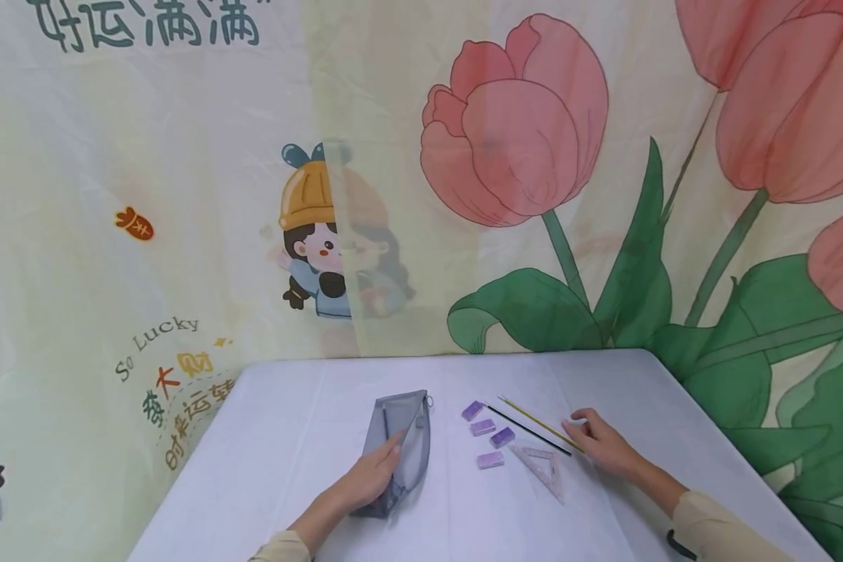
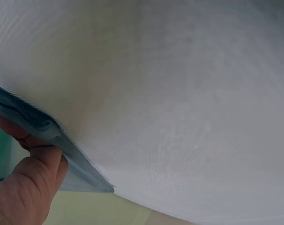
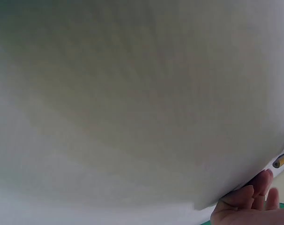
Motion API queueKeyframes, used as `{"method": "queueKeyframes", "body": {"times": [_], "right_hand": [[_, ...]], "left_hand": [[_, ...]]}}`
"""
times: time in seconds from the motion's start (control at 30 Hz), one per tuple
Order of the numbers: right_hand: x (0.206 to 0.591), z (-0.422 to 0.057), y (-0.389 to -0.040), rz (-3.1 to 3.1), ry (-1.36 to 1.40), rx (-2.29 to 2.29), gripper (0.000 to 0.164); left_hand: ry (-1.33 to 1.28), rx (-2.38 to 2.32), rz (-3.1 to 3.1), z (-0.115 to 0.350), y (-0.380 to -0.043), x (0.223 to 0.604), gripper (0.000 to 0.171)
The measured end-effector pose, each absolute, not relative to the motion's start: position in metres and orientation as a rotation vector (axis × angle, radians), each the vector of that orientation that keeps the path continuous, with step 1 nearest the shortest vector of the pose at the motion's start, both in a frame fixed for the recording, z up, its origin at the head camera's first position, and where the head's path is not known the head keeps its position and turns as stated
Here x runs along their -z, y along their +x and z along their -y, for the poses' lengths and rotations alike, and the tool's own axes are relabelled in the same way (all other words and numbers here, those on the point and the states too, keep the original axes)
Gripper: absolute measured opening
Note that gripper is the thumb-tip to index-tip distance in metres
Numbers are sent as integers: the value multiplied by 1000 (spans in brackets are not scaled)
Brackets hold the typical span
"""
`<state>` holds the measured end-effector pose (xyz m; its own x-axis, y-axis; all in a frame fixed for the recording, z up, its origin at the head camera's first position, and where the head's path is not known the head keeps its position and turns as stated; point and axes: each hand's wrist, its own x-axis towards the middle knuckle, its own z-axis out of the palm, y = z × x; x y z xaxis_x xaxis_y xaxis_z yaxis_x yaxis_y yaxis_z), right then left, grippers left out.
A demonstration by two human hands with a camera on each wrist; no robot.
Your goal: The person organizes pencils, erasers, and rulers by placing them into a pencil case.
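Observation:
My left hand [image 1: 372, 474] grips a grey translucent zip pencil pouch [image 1: 417, 445] left of the table's middle, with the thumb lying over its near face. In the left wrist view, thumb and fingers pinch the pouch's dark mesh edge [image 2: 62, 136]. Loosely bent, my right hand [image 1: 604, 446] is low over the table at the near end of a yellow pencil [image 1: 541, 423]. The right wrist view has the pencil's end [image 3: 277, 164] just beyond the fingertips [image 3: 267, 175]. A black pencil [image 1: 528, 428] lies alongside the yellow one.
Several purple erasers [image 1: 483, 427] lie between the pouch and the pencils. Nearer to me is a clear triangular set square [image 1: 537, 472]. All rest on a white-covered table [image 1: 295, 437], with a printed tulip curtain [image 1: 520, 148] behind its far edge.

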<state>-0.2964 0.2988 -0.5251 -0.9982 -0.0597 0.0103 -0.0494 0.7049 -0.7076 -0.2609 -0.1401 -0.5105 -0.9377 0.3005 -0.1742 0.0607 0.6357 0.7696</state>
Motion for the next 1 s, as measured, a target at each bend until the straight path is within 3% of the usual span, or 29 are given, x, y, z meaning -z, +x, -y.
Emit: {"method": "queueKeyframes", "body": {"times": [0.23, 1.0], "right_hand": [[529, -299, -295, -2937, -244, 1180, 32], [530, -286, -301, -3062, -91, 854, 10]], "left_hand": [[305, -1185, -2586, 140, -260, 511, 57], [295, -1209, -2577, 141, -258, 511, 56]]}}
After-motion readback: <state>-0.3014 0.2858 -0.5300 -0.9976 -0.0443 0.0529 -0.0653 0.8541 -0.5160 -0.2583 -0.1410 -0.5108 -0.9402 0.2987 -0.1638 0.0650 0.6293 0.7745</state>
